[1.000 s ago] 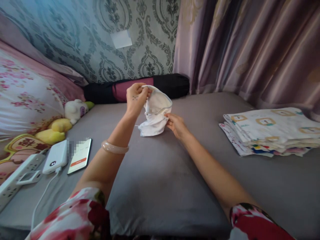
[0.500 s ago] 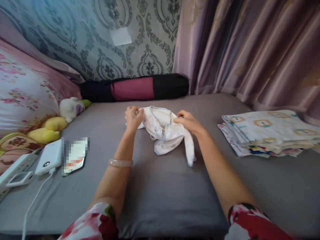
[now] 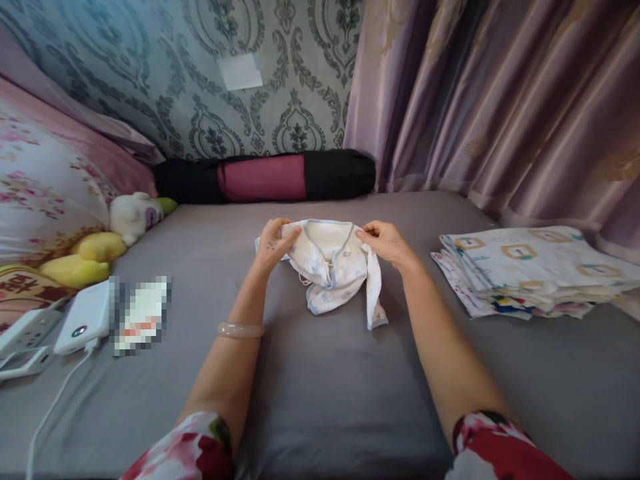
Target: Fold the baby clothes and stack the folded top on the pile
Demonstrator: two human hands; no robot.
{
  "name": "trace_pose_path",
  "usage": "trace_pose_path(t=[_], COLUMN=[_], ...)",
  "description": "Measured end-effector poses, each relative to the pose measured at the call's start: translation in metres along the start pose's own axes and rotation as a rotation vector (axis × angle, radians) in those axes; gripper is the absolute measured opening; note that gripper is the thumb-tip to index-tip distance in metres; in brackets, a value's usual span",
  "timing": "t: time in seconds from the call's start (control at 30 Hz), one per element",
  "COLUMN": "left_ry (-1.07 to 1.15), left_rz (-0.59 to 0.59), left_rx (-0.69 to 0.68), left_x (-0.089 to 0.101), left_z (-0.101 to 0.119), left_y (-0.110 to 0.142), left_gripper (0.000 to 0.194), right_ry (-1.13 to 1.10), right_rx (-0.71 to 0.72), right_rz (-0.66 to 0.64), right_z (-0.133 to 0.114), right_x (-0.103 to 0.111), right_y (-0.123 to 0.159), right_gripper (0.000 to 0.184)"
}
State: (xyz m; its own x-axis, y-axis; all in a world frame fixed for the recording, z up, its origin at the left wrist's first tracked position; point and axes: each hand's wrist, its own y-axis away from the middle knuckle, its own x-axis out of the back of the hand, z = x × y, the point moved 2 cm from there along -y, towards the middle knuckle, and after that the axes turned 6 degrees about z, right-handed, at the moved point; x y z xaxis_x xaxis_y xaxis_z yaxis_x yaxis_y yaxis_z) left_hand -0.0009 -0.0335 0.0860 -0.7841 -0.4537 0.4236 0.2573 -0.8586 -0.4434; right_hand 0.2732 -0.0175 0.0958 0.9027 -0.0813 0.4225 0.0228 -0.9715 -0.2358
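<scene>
A small white baby shirt (image 3: 336, 273) with pale blue trim and a faint print lies crumpled over the grey bed sheet (image 3: 320, 387). My left hand (image 3: 276, 244) pinches its left shoulder, thumb on top. At the opposite shoulder my right hand (image 3: 385, 241) grips the cloth the same way. Between them the V-shaped neckline is spread, and thin white ties show at the front. One sleeve hangs down on the right, below my right hand. The other sleeve is mostly hidden behind my left hand.
Folded printed cloths (image 3: 530, 267) are stacked at the right. On the left are a white power bank (image 3: 85, 320) with a cable, a power strip (image 3: 30, 333), a blurred-out phone (image 3: 141, 315) and plush toys (image 3: 133, 217). A black-and-maroon long bag (image 3: 263, 178) lies along the wall.
The shirt's neckline has been pulled wider and flatter between my hands. Both hands still hold its shoulders. The view has shifted slightly.
</scene>
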Motion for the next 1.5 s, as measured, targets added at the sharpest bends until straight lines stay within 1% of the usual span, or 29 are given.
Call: trace_pose_path(t=[0.07, 0.13, 0.4, 0.5, 0.6, 0.73, 0.8, 0.9, 1.07, 1.17, 1.23, 1.33, 1.43, 1.5], left_ry=[0.014, 0.03, -0.052, -0.051, 0.015, 0.136, 0.172, 0.174, 0.146, 0.084, 0.026, 0.007, 0.136, 0.212], left_rz=[0.001, -0.004, -0.008, 0.01, 0.014, -0.044, -0.094, -0.144, -0.207, -0.249, -0.235, -0.177, -0.158, -0.213], left_rx=[-0.064, -0.101, -0.135, -0.138, -0.141, -0.135, -0.112, -0.104, -0.197, -0.249, -0.27, -0.261, -0.181, -0.095], left_x=[0.002, 0.003, 0.014, 0.023, 0.037, 0.058, 0.067, 0.079, 0.099, 0.11, 0.118, 0.129, 0.136, 0.134], left_z=[0.001, 0.001, 0.007, 0.012, 0.019, 0.036, 0.047, 0.064, 0.097, 0.117, 0.127, 0.137, 0.139, 0.135], left_y=[0.0, -0.001, -0.005, -0.005, -0.004, -0.005, -0.006, -0.009, -0.022, -0.031, -0.037, -0.043, -0.049, -0.053], left_gripper=[0.025, 0.027, 0.021, 0.02, 0.021, 0.03, 0.034, 0.037, 0.033, 0.03, 0.029, 0.028, 0.029, 0.03], right_ry=[-0.057, -0.088, -0.082, -0.093, -0.112, -0.07, -0.001, 0.134, 0.3, 0.351, 0.358, 0.315, 0.191, 0.123], right_rx=[-0.007, 0.01, 0.114, 0.153, 0.19, 0.268, 0.323, 0.399, 0.489, 0.573, 0.628, 0.66, 0.634, 0.572], right_rz=[-0.018, -0.034, -0.047, -0.057, -0.078, -0.113, -0.111, -0.085, -0.07, -0.021, -0.008, -0.025, -0.049, -0.103], right_z=[-0.001, -0.002, -0.008, -0.013, -0.018, -0.027, -0.036, -0.055, -0.091, -0.109, -0.122, -0.139, -0.15, -0.149], right_x=[0.0, 0.001, 0.006, 0.007, 0.006, 0.008, 0.012, 0.024, 0.05, 0.062, 0.069, 0.078, 0.083, 0.08], right_y=[0.0, 0.0, 0.001, 0.002, 0.004, 0.005, 0.005, 0.005, 0.001, -0.005, -0.009, -0.014, -0.019, -0.024], right_gripper=[0.022, 0.025, 0.031, 0.032, 0.032, 0.03, 0.029, 0.027, 0.028, 0.031, 0.034, 0.039, 0.042, 0.044])
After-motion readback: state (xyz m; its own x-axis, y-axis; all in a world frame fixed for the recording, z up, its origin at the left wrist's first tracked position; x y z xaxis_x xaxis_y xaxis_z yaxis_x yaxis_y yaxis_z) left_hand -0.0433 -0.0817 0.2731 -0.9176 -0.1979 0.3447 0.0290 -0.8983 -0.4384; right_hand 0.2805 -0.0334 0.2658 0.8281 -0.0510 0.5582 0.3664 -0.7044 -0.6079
